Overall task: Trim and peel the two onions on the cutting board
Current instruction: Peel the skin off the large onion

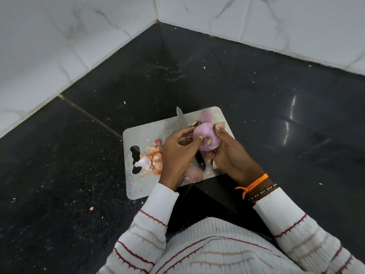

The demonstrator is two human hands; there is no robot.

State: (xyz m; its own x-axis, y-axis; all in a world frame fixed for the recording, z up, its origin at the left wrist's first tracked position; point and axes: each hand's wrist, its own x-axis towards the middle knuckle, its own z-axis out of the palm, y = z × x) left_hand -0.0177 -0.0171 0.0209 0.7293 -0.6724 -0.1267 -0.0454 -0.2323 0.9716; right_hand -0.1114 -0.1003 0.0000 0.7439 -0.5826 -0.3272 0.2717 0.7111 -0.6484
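A purple peeled onion (207, 136) is held above the grey cutting board (138, 135), its root end facing me. My right hand (231, 155) cups it from the right and below. My left hand (177, 155) pinches at the onion's left side near the root with thumb and fingers. A second peeled onion (206, 116) lies on the board's far right corner. A knife lies on the board, its blade (180, 118) pointing away and its black handle (200, 162) showing between my hands.
Onion skins (153, 159) are heaped on the board's left part near its handle cutout (135, 155). More peel (194, 175) lies at the near edge. The board sits on a dark speckled counter (79, 165) in a corner of white marbled wall tiles (59, 36).
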